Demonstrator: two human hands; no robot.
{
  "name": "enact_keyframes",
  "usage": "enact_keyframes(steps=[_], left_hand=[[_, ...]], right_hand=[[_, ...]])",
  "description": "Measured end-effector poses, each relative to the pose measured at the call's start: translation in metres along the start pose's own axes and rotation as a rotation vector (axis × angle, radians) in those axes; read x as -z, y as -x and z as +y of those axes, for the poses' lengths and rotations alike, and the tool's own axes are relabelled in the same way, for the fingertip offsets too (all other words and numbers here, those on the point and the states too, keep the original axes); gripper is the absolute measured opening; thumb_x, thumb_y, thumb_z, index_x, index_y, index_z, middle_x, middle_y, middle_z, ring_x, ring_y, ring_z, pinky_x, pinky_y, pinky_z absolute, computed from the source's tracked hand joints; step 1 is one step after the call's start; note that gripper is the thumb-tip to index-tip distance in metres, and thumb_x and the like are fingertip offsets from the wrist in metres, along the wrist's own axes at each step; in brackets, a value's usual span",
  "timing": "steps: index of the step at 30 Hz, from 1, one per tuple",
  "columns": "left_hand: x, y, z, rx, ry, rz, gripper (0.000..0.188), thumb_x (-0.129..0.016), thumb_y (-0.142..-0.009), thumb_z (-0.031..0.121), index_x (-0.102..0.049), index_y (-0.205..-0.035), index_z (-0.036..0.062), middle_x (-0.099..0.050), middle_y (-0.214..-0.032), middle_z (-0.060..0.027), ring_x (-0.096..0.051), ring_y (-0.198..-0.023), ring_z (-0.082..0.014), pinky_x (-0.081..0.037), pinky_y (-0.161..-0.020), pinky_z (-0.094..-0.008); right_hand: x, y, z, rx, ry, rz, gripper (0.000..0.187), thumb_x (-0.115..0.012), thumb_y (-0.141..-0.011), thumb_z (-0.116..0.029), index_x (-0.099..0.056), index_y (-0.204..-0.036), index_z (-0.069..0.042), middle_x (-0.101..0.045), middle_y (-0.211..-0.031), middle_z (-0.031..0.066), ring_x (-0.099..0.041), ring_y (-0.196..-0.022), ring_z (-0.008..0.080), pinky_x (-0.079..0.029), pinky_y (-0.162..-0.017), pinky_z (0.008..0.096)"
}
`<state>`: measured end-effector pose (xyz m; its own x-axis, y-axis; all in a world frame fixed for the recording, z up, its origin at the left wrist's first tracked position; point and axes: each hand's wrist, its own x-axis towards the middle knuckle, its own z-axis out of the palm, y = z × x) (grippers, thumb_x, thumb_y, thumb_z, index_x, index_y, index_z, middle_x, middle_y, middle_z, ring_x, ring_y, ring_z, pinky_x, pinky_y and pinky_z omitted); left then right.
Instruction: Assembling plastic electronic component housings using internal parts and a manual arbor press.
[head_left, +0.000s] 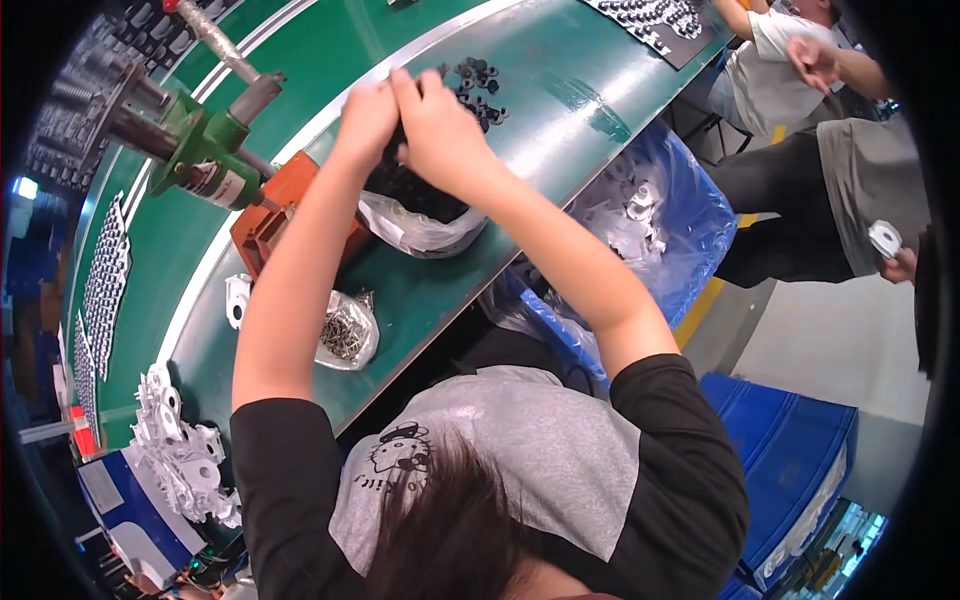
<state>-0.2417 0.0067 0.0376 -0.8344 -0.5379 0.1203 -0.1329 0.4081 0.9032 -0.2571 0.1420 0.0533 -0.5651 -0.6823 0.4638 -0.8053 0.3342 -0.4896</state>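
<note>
My left hand [369, 118] and my right hand [438, 137] meet over a clear plastic bag [425, 236] full of small black parts [422, 192]. The fingers of both hands are bent inward and touch or nearly touch each other. Anything between the fingertips is too small or too hidden to make out. Just beyond my right hand, several loose black parts [480, 100] lie scattered on the green tabletop [560, 80]. Left of the bag, beside my left forearm, stands an orange-red metal fixture [290, 187] under a green hand press [205, 150].
A bag of metal pins [345, 335] and heaped white plastic parts [180, 450] lie nearer on the left. To the right, a blue-lined bin [700, 190] holds white parts. Blue crates [775, 450] stand behind. Other people [860, 190] are at the right; one hand holds a white part [884, 237].
</note>
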Motion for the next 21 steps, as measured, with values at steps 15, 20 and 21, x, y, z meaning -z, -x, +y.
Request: enact_keyframes(steps=[15,20,21], left_hand=[[0.043,0.043,0.023,-0.104,-0.435,-0.228,0.033,-0.046,-0.082,0.027,-0.065,-0.097,0.0057,-0.063,-0.096,-0.0200,-0.060,-0.092,-0.0362,-0.046,-0.084,-0.0413],[0.058,-0.010,0.017,0.038,-0.653,0.026,0.034,-0.045,-0.081,0.030,-0.062,-0.103,0.0092,-0.063,-0.104,-0.0180,-0.059,-0.097,-0.0373,-0.045,-0.085,-0.0459],[0.053,-0.027,0.006,0.116,-0.754,-0.021,0.041,-0.047,-0.082,0.035,-0.057,-0.113,0.0106,-0.060,-0.113,-0.0181,-0.058,-0.102,-0.0383,-0.044,-0.089,-0.0469]], right_hand=[[0.041,0.020,0.037,-0.036,-0.471,-0.260,0.057,-0.062,-0.072,-0.008,-0.045,-0.126,-0.009,-0.059,-0.110,0.0129,-0.056,-0.105,0.0213,-0.045,-0.088,0.0338],[0.034,0.032,0.146,-0.106,0.127,-0.184,0.088,-0.076,-0.060,-0.036,-0.033,-0.136,-0.016,-0.033,-0.137,0.0230,-0.035,-0.126,0.0373,-0.032,-0.100,0.0481],[0.020,0.035,0.167,-0.129,0.214,-0.226,0.107,-0.077,-0.053,-0.051,-0.024,-0.140,-0.020,-0.024,-0.141,0.0252,-0.027,-0.130,0.0426,-0.027,-0.100,0.0535]])
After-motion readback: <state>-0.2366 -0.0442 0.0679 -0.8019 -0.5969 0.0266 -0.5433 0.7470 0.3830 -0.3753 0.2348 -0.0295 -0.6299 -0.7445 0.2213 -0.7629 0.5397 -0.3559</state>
